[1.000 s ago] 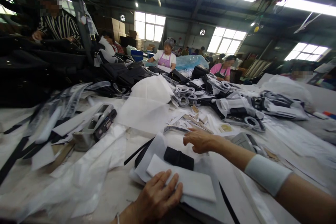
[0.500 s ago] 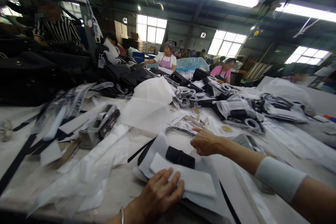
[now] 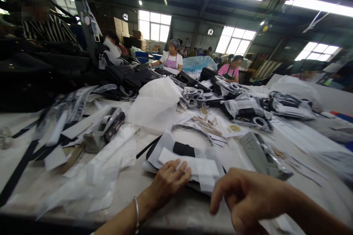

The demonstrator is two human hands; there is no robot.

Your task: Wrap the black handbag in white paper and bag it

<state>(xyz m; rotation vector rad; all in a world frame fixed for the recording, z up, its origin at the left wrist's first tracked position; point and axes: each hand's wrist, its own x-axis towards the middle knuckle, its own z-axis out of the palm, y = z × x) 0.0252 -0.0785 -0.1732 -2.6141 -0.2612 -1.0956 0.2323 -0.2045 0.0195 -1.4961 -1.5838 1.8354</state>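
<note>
My left hand (image 3: pixel 171 177) lies with spread fingers on a folded white sheet (image 3: pixel 208 166), pressing it down on a black bag-like item (image 3: pixel 151 150) partly wrapped in pale paper. A black band (image 3: pixel 183 149) crosses the item's middle, and a plastic-wrapped handle (image 3: pixel 193 127) arches from its far side. Down over the white sheet's right part runs a translucent strip (image 3: pixel 204 180). Nearer to me, my right hand (image 3: pixel 245 194) hovers right of the item, fingers bent and apart, with nothing visible in it. Its near side is blurred.
Tape dispensers stand left (image 3: pixel 106 130) and right (image 3: pixel 260 156) of the item. Wrapping strips (image 3: pixel 110 169) cover the table's left side. Behind are a white sheet stack (image 3: pixel 156 104), cardboard scraps (image 3: pixel 206 126) and piled black bags (image 3: pixel 132 75). Several co-workers (image 3: pixel 171 60) sit beyond.
My right hand has come back from the handle towards me, to the item's near right. A translucent strip now crosses the white sheet. My left hand stays pressed on it.
</note>
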